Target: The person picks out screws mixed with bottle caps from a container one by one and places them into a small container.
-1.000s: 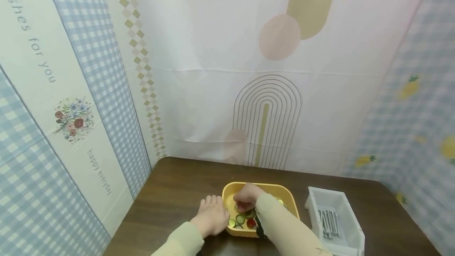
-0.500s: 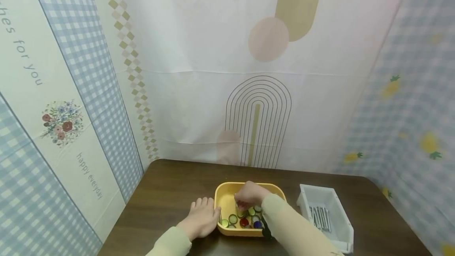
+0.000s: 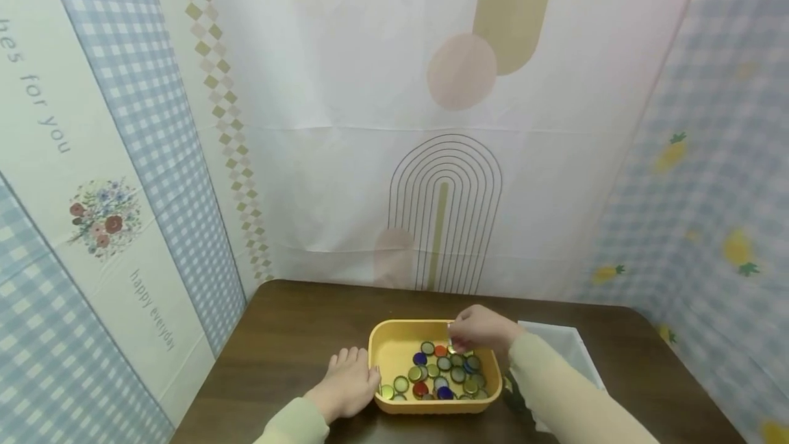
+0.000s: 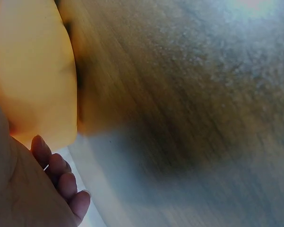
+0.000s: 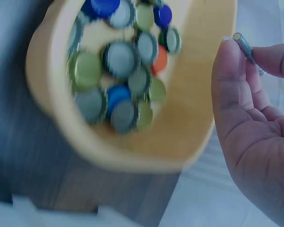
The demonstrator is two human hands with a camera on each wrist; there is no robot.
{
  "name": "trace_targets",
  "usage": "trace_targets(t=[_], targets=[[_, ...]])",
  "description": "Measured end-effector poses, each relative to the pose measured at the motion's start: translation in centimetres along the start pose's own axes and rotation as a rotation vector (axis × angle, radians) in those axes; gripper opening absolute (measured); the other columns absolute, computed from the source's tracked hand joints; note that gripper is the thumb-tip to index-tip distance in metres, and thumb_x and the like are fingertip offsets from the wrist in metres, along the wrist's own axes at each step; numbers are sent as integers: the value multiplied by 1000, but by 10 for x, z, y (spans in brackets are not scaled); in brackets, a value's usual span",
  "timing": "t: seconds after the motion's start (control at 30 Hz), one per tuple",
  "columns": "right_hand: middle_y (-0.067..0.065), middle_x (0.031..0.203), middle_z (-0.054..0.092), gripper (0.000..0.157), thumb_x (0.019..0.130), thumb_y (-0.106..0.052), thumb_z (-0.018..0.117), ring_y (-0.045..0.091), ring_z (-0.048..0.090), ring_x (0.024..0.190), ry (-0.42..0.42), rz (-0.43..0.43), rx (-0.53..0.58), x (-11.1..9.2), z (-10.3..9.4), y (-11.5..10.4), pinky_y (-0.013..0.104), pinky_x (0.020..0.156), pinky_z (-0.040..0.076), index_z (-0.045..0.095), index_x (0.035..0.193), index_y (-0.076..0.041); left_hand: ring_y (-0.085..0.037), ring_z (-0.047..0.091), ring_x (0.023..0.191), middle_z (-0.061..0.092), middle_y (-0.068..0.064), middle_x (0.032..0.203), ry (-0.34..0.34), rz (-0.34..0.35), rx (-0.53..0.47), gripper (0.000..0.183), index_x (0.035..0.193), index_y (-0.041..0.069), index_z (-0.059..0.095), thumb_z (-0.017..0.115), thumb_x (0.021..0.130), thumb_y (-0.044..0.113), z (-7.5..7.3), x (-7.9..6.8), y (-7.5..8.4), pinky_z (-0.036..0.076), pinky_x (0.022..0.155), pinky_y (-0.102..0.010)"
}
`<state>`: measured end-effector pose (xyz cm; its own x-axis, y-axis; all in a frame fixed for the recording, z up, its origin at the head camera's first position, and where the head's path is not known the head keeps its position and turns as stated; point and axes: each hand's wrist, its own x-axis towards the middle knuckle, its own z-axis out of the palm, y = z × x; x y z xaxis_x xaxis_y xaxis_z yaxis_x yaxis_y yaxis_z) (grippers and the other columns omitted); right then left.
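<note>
My right hand [image 3: 483, 329] is above the back right rim of a yellow plastic basin [image 3: 388, 341]. Between thumb and forefinger it pinches a silver threaded bolt [image 5: 246, 49], clearest in the right wrist view. Many bottle caps lie in the basin, among them a red cap [image 3: 420, 389], a dark blue cap [image 3: 444, 393] and a pale green one [image 5: 86, 71]. My left hand [image 3: 348, 384] rests at the basin's left side, fingers extended, thumb at the rim. In the left wrist view, the left hand's fingertips [image 4: 67, 185] show beside the basin's outer wall [image 4: 35, 71].
To the right of the basin stands a white bin [image 3: 557, 340], mostly hidden behind my right sleeve [image 3: 561, 375]. Both containers stand on a dark wooden table [image 3: 296, 321]. Patterned cloths [image 3: 345, 190] hang behind it and on both sides.
My right hand has risen out of the basin and moved right toward the white bin, with a bolt now in its pinch. More caps have come into sight. The left hand stays by the rim.
</note>
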<state>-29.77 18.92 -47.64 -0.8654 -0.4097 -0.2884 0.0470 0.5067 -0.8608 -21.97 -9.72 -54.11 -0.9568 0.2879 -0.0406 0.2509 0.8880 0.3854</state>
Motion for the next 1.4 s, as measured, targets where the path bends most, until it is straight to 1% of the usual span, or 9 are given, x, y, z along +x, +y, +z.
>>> trace_targets(t=[0.3,0.47,0.6,0.67,0.77,0.97,1.07,1.27,1.4], targets=[[15,91,64,18,90,-13,59,27,66,84,70,14,68,-32,-61,39,42,79,53,60,90,5,-25,34,85,39,-5,87,-10,-17,-24,31,98,4,49,42,98,34,3,-6,-4,30,79,-47],[13,89,63,21,92,-14,58,23,64,82,135,62,80,-51,-87,63,38,77,54,60,94,7,-26,35,85,39,-6,88,-9,-16,-29,31,98,4,49,42,98,34,5,-5,-3,30,78,-47],[11,85,63,18,90,-14,59,19,62,76,222,152,58,-67,-100,76,36,74,53,61,91,4,-26,35,85,40,-6,89,-10,-16,-21,32,100,3,49,42,98,34,5,-3,-2,30,78,-47],[10,81,63,16,89,-13,59,19,62,73,278,222,40,-74,-103,79,36,72,53,61,88,3,-27,36,86,41,-7,89,-4,-15,-22,32,101,2,50,43,97,33,4,-1,-1,31,79,-48],[8,74,62,14,86,-12,58,18,62,67,320,271,25,-79,-105,85,35,68,53,60,82,1,-28,40,91,46,-8,94,-6,-27,-52,35,106,0,51,43,97,33,2,1,-1,32,82,-51],[6,66,61,15,86,-8,56,16,60,60,259,178,14,-79,-98,96,31,60,52,61,76,2,-35,43,103,52,-17,109,-73,-65,-143,47,116,-6,52,49,93,36,-3,3,-6,29,90,-57],[6,65,60,14,84,-7,57,16,60,59,267,175,-14,-77,-94,98,32,59,52,58,72,0,-37,43,109,52,-19,115,-73,-46,-89,54,120,-7,53,52,90,37,-5,4,-6,28,93,-58],[8,67,59,13,82,-7,58,18,59,60,325,248,-84,-73,-90,101,34,60,53,57,70,-1,-40,41,118,51,-24,120,5,10,132,61,125,-10,51,47,91,41,-4,7,-4,27,100,-57],[8,66,60,15,81,-9,58,20,58,60,338,278,-143,-72,-91,103,35,60,52,59,69,-1,-39,42,115,50,-23,116,31,12,213,60,124,-10,51,43,93,41,-1,8,-4,28,98,-55]])
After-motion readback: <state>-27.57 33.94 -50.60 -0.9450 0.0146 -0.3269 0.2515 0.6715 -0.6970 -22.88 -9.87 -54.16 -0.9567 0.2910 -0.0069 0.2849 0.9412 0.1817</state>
